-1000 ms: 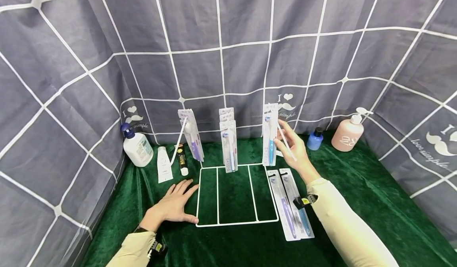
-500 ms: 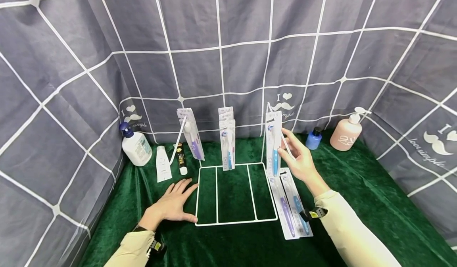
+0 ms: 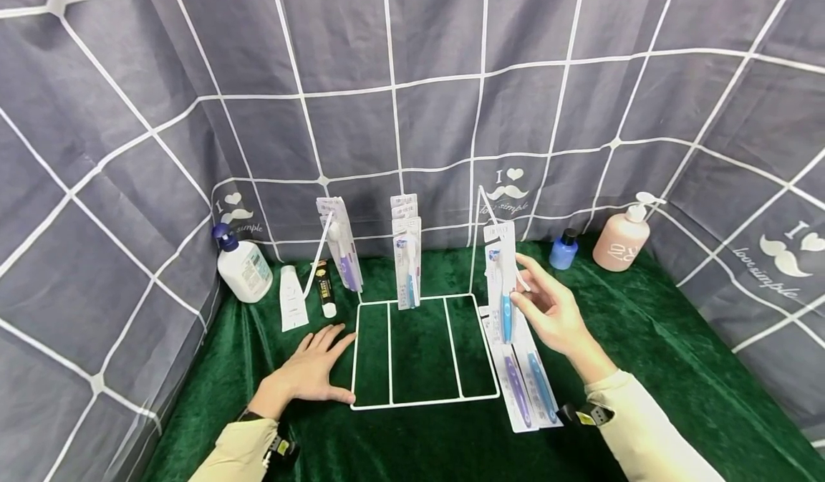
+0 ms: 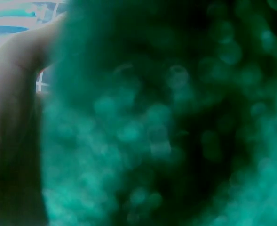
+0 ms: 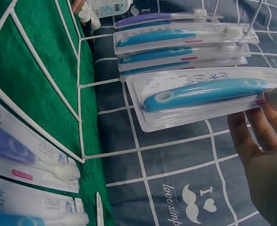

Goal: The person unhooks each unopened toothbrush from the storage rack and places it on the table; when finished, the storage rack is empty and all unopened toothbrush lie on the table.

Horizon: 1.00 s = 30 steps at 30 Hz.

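My right hand (image 3: pixel 557 317) pinches a packaged blue toothbrush (image 3: pixel 507 317) by its right side, upright at the front of the rack's right hook (image 3: pixel 488 206). In the right wrist view the thumb and fingers grip the pack (image 5: pixel 199 96) near its brush end. My left hand (image 3: pixel 309 371) lies with spread fingers on the green cloth, thumb and fingertips at the left edge of the white wire rack (image 3: pixel 425 402). Packaged toothbrushes hang on the middle hook (image 3: pixel 407 260) and the left hook. Below the held pack lie a purple toothbrush pack (image 3: pixel 518 392) and a blue one (image 3: pixel 543 389).
On the left stand a white pump bottle (image 3: pixel 246 271), a white tube (image 3: pixel 293 299) and a black tube (image 3: pixel 325 288). A small blue bottle (image 3: pixel 563 251) and a pink pump bottle (image 3: pixel 621 242) stand at the back right. A grey checked curtain (image 3: pixel 438 131) encloses the back and sides.
My right hand has drawn the blue toothbrush pack forward and down along the right hook, leaving the hook's rear bare. My left hand has stayed in place.
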{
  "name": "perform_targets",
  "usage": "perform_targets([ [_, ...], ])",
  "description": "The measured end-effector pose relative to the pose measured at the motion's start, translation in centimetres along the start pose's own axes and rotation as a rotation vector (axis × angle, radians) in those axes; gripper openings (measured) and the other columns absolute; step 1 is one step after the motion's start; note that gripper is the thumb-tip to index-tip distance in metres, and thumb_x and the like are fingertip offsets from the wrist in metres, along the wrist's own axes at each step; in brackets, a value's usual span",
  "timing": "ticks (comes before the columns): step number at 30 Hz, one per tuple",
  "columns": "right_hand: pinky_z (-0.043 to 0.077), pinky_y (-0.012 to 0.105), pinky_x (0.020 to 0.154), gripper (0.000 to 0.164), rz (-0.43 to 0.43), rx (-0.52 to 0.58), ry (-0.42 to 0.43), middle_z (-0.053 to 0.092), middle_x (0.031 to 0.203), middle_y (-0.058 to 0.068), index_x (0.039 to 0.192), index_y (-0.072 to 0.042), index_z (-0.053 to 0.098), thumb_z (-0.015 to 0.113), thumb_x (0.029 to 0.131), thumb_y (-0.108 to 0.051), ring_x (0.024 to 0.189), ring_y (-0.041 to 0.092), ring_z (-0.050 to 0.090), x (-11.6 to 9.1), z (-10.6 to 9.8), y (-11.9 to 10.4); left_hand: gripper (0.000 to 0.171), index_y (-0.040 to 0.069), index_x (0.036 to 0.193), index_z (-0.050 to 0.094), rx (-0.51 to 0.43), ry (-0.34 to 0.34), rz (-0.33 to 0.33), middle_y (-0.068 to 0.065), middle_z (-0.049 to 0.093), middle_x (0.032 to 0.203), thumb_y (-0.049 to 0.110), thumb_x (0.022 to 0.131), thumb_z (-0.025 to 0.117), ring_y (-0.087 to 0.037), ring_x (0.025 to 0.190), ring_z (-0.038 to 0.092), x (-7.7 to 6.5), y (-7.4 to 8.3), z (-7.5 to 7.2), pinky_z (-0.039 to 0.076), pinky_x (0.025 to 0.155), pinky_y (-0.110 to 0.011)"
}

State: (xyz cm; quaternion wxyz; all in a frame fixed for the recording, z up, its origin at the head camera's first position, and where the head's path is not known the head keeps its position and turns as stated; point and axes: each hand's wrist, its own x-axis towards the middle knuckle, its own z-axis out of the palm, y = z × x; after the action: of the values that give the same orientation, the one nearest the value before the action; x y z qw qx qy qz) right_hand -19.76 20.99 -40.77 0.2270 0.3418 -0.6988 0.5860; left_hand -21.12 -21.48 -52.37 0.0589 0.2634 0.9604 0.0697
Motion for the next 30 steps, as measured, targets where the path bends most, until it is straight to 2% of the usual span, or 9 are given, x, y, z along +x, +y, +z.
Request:
perform_targets([
  [7, 0.048, 0.021, 0.067, 0.054, -0.053, 0.068, -0.020, 0.056, 0.087, 0.019, 0.129, 0.016, 0.037, 0.056, 0.078, 0.020, 0.075, 0.020, 0.057, -1.9, -0.6, 0.7, 0.114, 0.029, 0.145, 0.024, 0.003, 0.006, 0.002, -0.007, 0.022, 0.149, 0.088, 0.051, 0.050, -0.028, 0.136, 0.018, 0.0, 0.0, 0.1, 0.019, 0.103, -0.058],
  [12, 0.049, 0.022, 0.073, 0.057, -0.093, 0.098, -0.051, 0.056, 0.089, 0.021, 0.127, 0.021, 0.035, 0.052, 0.073, 0.028, 0.078, 0.019, 0.057, -2.5, -0.6, -1.1, 0.113, 0.028, 0.145, 0.025, -0.007, 0.011, 0.008, -0.008, 0.023, 0.149, 0.086, 0.052, 0.053, -0.029, 0.136, 0.019, -0.1, 0.1, 0.0, 0.019, 0.103, -0.059],
  [19, 0.049, 0.022, 0.071, 0.053, -0.132, 0.099, -0.102, 0.057, 0.091, 0.020, 0.126, 0.024, 0.033, 0.052, 0.077, 0.024, 0.076, 0.021, 0.055, -2.8, -0.7, -4.1, 0.113, 0.028, 0.145, 0.024, -0.007, 0.014, 0.007, -0.007, 0.023, 0.149, 0.086, 0.052, 0.053, -0.029, 0.136, 0.019, -0.1, 0.1, -0.1, 0.019, 0.103, -0.058],
  [30, 0.050, 0.022, 0.073, 0.051, -0.157, 0.137, -0.127, 0.060, 0.100, 0.020, 0.123, 0.026, 0.033, 0.052, 0.076, 0.025, 0.083, 0.019, 0.059, -4.2, -1.6, -5.2, 0.113, 0.027, 0.145, 0.025, 0.000, 0.018, 0.015, -0.008, 0.024, 0.148, 0.086, 0.053, 0.053, -0.030, 0.135, 0.021, -0.2, 0.2, -0.2, 0.020, 0.103, -0.058],
])
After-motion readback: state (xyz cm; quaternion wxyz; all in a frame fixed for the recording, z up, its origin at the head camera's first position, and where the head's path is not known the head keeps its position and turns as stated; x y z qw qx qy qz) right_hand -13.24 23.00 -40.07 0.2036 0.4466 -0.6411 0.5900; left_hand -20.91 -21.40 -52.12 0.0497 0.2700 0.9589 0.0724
